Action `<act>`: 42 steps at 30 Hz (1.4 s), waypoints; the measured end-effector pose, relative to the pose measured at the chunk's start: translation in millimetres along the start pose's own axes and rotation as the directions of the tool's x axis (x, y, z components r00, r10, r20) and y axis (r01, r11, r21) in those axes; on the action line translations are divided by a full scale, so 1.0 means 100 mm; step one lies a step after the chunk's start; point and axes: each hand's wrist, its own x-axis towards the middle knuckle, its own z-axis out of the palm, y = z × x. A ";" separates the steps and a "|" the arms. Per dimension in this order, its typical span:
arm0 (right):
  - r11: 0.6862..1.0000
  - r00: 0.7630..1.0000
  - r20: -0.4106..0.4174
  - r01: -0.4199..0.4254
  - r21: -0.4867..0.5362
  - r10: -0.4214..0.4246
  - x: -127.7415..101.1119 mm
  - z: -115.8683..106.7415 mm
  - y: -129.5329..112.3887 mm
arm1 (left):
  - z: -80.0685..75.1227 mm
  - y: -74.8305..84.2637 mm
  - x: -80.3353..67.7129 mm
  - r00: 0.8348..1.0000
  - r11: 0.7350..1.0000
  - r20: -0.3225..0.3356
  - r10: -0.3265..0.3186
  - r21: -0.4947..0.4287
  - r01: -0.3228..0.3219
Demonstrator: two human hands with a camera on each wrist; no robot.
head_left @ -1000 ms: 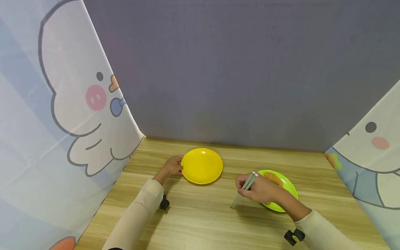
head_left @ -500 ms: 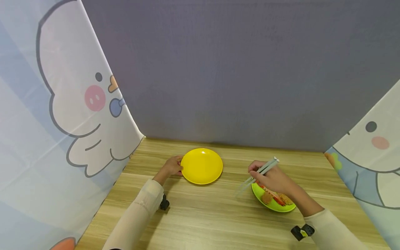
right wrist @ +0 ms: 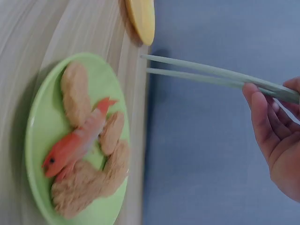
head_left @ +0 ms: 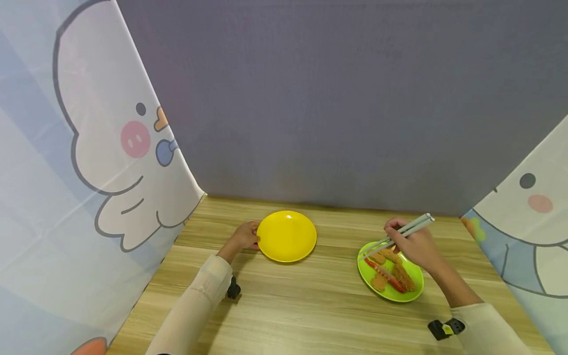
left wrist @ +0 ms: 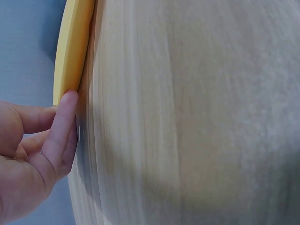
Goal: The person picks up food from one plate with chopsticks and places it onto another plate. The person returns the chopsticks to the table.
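Observation:
My left hand (head_left: 244,235) holds the left rim of a yellow plate (head_left: 287,236) that lies on the table. In the left wrist view, fingertips (left wrist: 69,101) are at the plate's edge. A pair of pale green chopsticks (head_left: 414,227) is gripped in my right hand (head_left: 419,246). Their tips are slightly apart, with nothing between them, and overlap the left edge of a green plate (head_left: 417,272) in the head view. On that plate lie a red-and-white shrimp (right wrist: 70,145) and several brown fried-looking pieces (right wrist: 75,93).
The wood-grain table (head_left: 288,310) ends at a grey wall (head_left: 333,123) behind the plates. Cartoon-printed cloth (head_left: 102,148) stands on the left, and a similar printed cloth (head_left: 528,217) on the right. Bare wood lies between the two plates.
My right hand has moved right and slightly up with the chopsticks, from in front of the green plate to its far right side, uncovering the food. The left hand and yellow plate have stayed put.

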 end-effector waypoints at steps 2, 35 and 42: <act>0.999 0.999 -0.024 -0.035 -0.002 0.035 -0.01 -0.03 0.06 | 0.00 0.01 0.00 1.000 1.000 0.000 -0.003 -0.001 0.003; 0.953 0.951 -0.123 -0.293 -0.080 0.283 -0.10 -0.04 0.46 | 0.00 -0.01 0.01 1.000 1.000 -0.005 -0.012 0.014 0.012; 0.950 0.955 -0.152 -0.275 -0.145 0.254 -0.10 -0.04 0.49 | 0.00 0.00 0.00 1.000 1.000 -0.005 -0.017 0.007 0.017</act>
